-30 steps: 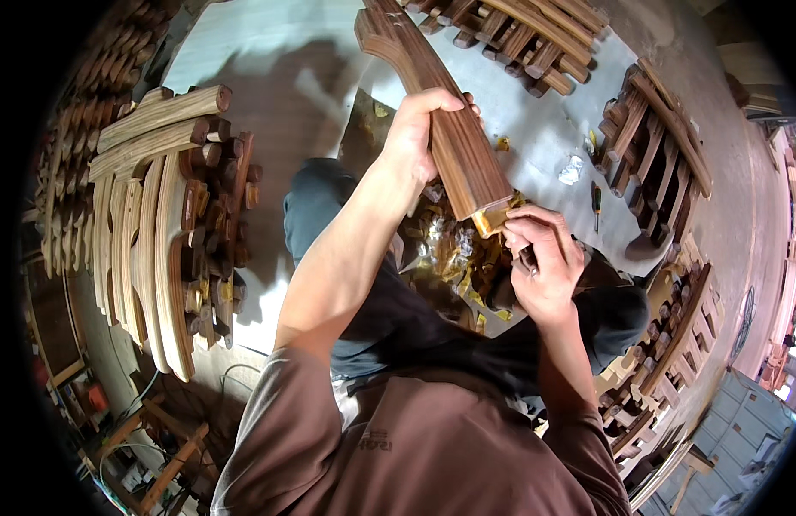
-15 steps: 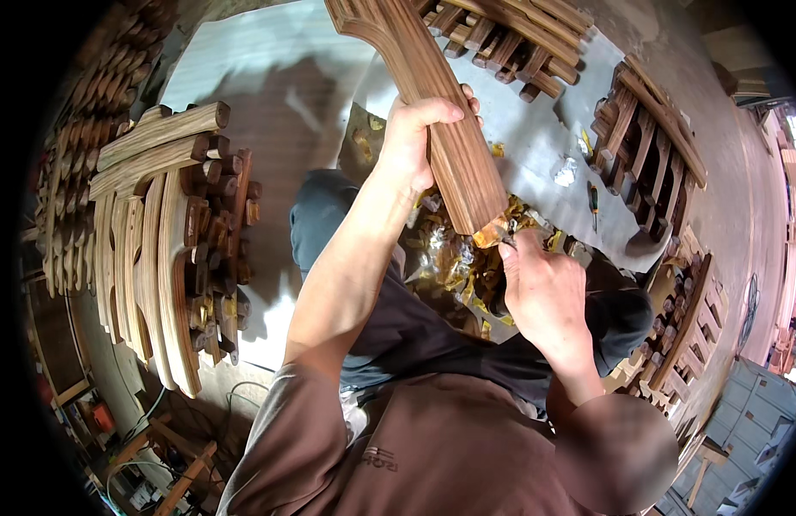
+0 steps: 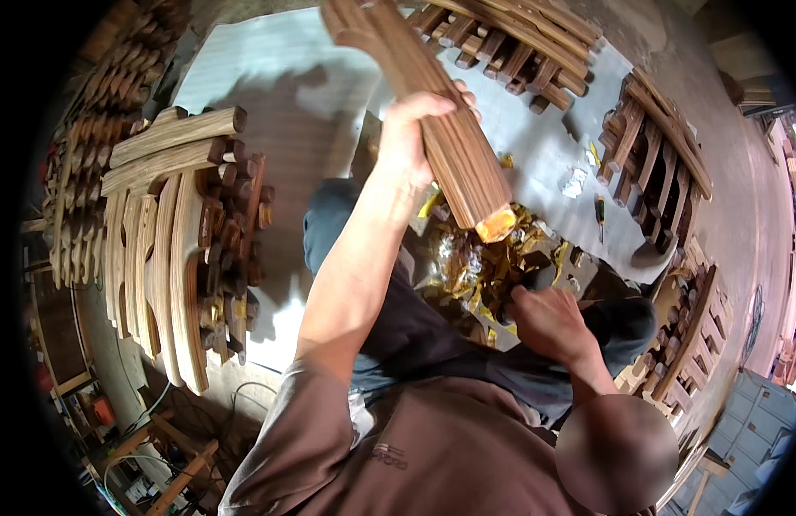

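Note:
My left hand [image 3: 408,138] is wrapped round a long, striped brown wooden furniture part [image 3: 456,148], held tilted over my lap. At its lower end is a small orange-yellow wrapped stub [image 3: 497,225]. My right hand [image 3: 548,320] is closed, below and to the right of that stub and apart from it. A dark, blurred shape shows at its fingers; I cannot make out what it is. Beneath both hands lies a heap of yellow and brown crumpled tape scraps [image 3: 462,267] between my legs.
Stacked wooden parts stand at the left [image 3: 162,267], with more stacks at the top [image 3: 510,52], right [image 3: 656,155] and lower right [image 3: 686,335]. A pale sheet [image 3: 278,103] covers the floor. On it lies a screwdriver [image 3: 600,217]. Cables [image 3: 243,391] lie lower left.
My right hand has moved down and away from the stub, which now shows more fully. The wooden part stays in my left hand, nearly in place. The view has shifted slightly.

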`<state>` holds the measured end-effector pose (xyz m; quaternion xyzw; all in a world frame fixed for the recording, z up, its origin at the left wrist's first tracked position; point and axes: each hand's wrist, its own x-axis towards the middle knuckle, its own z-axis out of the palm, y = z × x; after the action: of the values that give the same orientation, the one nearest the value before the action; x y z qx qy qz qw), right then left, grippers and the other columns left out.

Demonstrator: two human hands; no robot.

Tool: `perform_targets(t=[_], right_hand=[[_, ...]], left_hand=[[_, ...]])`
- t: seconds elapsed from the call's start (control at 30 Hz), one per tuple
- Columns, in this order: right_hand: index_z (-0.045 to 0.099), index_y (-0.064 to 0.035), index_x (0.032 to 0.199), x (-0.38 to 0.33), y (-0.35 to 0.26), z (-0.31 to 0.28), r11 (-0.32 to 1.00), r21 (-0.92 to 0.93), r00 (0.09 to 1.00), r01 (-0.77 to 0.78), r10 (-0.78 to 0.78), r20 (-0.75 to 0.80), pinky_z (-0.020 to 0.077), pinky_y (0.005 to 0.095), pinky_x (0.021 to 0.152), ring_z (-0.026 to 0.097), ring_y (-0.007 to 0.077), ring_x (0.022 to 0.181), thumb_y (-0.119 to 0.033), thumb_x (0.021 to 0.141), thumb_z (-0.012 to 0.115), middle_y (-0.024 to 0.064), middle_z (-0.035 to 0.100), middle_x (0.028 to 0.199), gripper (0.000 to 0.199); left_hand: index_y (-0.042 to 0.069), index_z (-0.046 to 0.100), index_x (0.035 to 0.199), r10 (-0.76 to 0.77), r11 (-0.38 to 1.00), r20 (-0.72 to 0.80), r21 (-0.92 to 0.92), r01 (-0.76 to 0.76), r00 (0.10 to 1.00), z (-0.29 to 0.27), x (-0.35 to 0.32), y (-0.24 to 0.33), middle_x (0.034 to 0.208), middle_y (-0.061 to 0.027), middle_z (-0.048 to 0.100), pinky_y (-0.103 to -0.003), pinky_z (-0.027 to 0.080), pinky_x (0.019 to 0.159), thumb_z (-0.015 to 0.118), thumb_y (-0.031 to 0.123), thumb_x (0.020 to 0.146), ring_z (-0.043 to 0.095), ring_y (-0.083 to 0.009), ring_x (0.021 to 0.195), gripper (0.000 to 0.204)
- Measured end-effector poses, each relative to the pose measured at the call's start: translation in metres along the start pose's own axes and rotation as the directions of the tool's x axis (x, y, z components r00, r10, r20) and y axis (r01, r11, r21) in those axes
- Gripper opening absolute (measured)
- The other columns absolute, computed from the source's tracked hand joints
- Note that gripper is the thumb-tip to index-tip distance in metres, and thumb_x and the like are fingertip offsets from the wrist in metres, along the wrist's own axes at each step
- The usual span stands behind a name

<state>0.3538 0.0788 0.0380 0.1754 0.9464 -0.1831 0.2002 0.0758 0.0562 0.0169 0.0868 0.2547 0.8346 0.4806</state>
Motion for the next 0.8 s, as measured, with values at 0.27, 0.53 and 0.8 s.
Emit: perform_targets(t=[0.27, 0.53, 0.8], right_hand=[[0.072, -0.007, 0.099, 0.031, -0.004, -0.024, 0.92, 0.191, 0.485, 0.342, 0.001, -0.874, 0.0508, 0.0286, 0.054, 0.065, 0.0177, 0.064, 0.001, 0.071, 0.078, 0.0077, 0.065, 0.087, 0.03], [0.066, -0.0002, 0.102, 0.054, 0.003, -0.014, 0.862, -0.193, 0.391, 0.468, -0.398, -0.83, 0.0567, 0.0325, 0.063, 0.068, 0.0254, 0.074, 0.003, 0.057, 0.071, 0.0134, 0.065, 0.108, 0.045], [0.061, -0.0013, 0.086, 0.055, -0.012, -0.002, 0.884, 0.374, 0.48, 0.28, 0.209, -0.852, 0.0469, 0.027, 0.054, 0.059, 0.0189, 0.057, 0.007, 0.079, 0.066, 0.011, 0.062, 0.075, 0.012]], left_hand=[[0.001, 0.049, 0.113, -0.03, 0.993, -0.004, -0.113, 0.029, 1.0, -0.014, 0.002, 0.005, 0.099, -0.0139, 0.055, -0.043, 0.053, 0.085, 0.058, 0.001, 0.071, 0.057, -0.027, 0.093, 0.042], [0.002, 0.049, 0.116, -0.139, 0.99, -0.043, -0.023, 0.138, 0.989, -0.012, -0.004, -0.008, 0.1, -0.0157, 0.059, -0.043, 0.054, 0.08, 0.058, 0.003, 0.072, 0.06, -0.028, 0.092, 0.045], [0.002, 0.05, 0.117, -0.153, 0.986, 0.008, -0.059, 0.153, 0.988, -0.009, -0.004, -0.012, 0.101, -0.0157, 0.058, -0.043, 0.053, 0.082, 0.059, 0.005, 0.07, 0.058, -0.028, 0.094, 0.047]])
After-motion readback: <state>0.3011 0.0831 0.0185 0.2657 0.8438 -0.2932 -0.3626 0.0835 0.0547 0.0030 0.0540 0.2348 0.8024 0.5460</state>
